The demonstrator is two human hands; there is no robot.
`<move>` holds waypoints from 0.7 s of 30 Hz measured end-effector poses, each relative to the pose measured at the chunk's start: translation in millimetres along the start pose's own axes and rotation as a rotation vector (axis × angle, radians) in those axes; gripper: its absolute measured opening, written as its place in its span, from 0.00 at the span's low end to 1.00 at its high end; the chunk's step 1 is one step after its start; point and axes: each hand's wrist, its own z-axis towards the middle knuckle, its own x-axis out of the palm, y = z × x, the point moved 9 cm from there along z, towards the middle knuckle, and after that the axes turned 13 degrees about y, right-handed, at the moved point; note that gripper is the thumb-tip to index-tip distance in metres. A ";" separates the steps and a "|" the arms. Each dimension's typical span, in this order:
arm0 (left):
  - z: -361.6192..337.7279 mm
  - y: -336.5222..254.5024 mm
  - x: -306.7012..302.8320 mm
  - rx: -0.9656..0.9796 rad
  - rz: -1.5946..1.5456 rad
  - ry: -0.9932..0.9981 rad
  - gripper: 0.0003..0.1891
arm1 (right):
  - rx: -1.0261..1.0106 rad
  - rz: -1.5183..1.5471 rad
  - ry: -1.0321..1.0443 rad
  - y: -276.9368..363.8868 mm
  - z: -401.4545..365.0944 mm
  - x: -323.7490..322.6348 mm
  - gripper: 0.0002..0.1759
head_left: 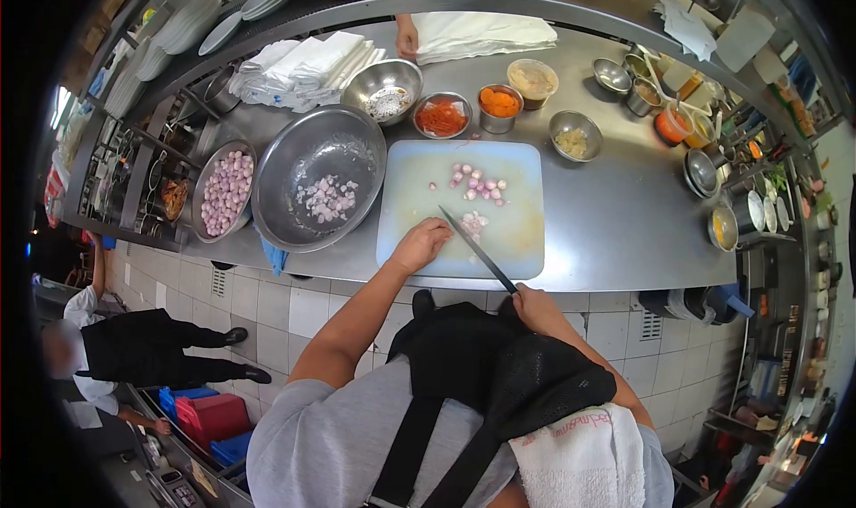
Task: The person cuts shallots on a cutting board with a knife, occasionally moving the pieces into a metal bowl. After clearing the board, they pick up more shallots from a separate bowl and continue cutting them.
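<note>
My right hand (pixel 539 308) grips the handle of a long kitchen knife (pixel 486 260), whose blade slants up and left across the cutting board (pixel 406 173). My left hand (pixel 423 245) rests on the board just left of the blade, fingers curled and closed. Whatever those fingers hold is hidden. Chopped shallot (pixel 473 225) lies on the board close to the blade's right side. Farther back on the board sit several peeled shallots (pixel 481 187), some apparently cut. Left of the board, a big metal bowl (pixel 276 182) contains chopped shallot pieces (pixel 326 199).
A metal container of whole shallots (pixel 226 196) stands far left. Behind the board are small bowls of red strips (pixel 441 115), orange pieces (pixel 499 103) and pale paste (pixel 578 142). Folded white cloths (pixel 312 66) lie at the back. Another person's hand (pixel 407 40) touches more cloths; another person (pixel 134 347) stands left.
</note>
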 end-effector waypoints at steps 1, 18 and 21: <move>1.9 -2.4 -6.1 -0.059 -0.058 -0.002 0.07 | 0.018 -0.023 -0.015 2.2 -0.4 0.1 0.15; -0.4 7.9 -1.0 -0.035 -0.016 0.066 0.03 | 0.113 -0.122 -0.003 20.6 -0.4 0.5 0.14; -3.6 5.0 -0.2 -0.016 -0.009 0.020 0.03 | 0.129 -0.146 -0.009 10.9 4.5 10.8 0.14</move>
